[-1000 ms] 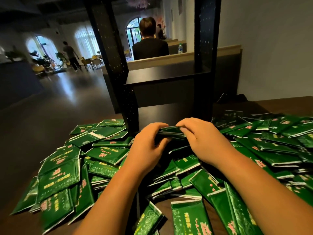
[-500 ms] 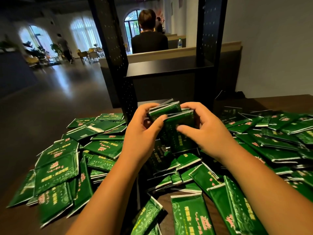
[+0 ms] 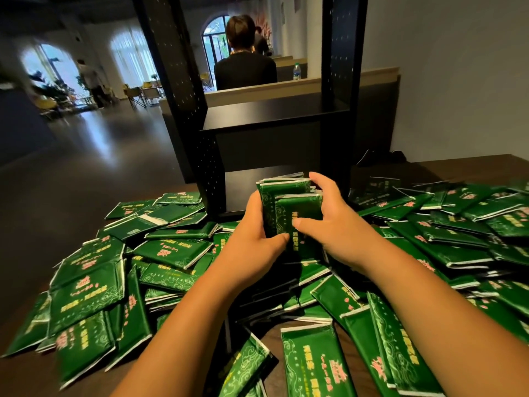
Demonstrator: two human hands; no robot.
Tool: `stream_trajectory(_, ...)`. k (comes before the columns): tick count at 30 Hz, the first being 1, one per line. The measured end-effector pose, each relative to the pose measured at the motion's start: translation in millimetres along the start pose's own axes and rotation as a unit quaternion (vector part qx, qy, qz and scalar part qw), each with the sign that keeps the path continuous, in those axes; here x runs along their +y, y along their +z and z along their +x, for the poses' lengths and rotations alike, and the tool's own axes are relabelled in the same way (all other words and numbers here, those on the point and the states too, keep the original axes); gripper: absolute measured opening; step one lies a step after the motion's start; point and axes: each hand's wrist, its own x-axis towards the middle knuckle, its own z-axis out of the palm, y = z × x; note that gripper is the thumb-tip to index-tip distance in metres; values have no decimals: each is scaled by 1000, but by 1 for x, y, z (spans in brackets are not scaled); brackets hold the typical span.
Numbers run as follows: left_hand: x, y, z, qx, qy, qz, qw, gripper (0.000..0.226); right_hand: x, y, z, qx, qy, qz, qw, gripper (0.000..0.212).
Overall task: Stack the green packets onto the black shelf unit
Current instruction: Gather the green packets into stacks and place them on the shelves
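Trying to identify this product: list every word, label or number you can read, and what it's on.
Loose green packets: yellow and pink printed characters, too blurred to read.
Held bundle of packets: yellow characters, partly covered by the left hand and right hand, unreadable.
Bottle: label too small to read.
Black shelf unit: no text seen.

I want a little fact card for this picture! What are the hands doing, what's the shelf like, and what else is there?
Left hand: grips the bundle of green packets from the left
Right hand: grips the same bundle from the right
Black shelf unit: stands on the table behind the hands; its middle shelf looks bare
Bundle: held upright in front of the shelf unit
Loose packets: heaped on the table on both sides
Background: a seated person, back turned, and a bottle
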Motion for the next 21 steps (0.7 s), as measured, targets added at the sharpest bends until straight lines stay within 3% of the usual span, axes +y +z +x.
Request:
stream_trajectory(8,7,4,-6,-74,-27,56,995,114,-6,0,-6,-19,-5,4,1000,83)
stream_trajectory(11,5,3,-4,-41,-25,40,998,116,-6,-1,-5,5,-8,9,1000,68)
stream_trajectory(17,4,0,-5,-50,21,65,996,112,-5,1,-5,-6,-10,-26,1000,76)
stream_trajectory(21,3,0,-4,0,39,76,996,100,-3,0,-3,13,-13,-22,1000,69)
